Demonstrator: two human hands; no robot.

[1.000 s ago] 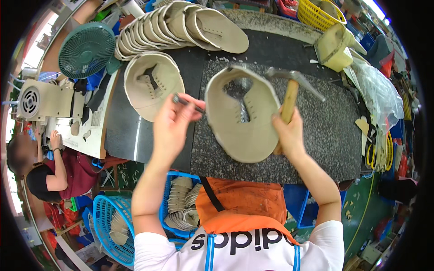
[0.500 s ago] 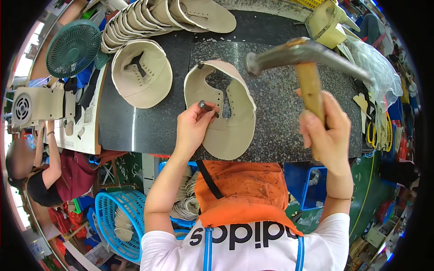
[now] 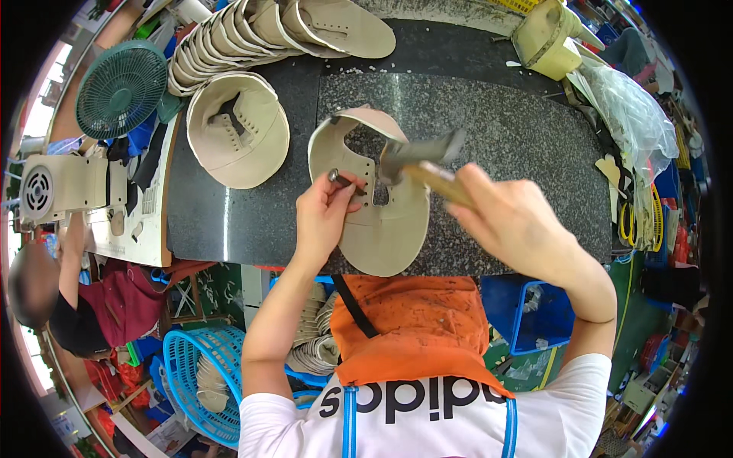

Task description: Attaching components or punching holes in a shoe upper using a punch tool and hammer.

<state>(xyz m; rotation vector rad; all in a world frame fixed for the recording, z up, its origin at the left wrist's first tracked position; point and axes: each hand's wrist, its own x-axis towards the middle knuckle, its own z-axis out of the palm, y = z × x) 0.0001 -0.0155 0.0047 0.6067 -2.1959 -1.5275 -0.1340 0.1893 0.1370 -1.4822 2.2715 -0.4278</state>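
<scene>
On the speckled granite slab (image 3: 519,145) lies the beige shoe upper (image 3: 382,221), at its near edge. Over that upper my right hand (image 3: 515,221) is clamped round a hammer (image 3: 420,153), blurred, and my left hand (image 3: 324,214) pinches a small metal punch (image 3: 336,176) against its eyelet row.

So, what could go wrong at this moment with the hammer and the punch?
The hammer is right above the metal punch that the left hand pinches, so a glancing blow might hit those fingers. The beige shoe upper lies loose on the stone slab and may shift.
</scene>
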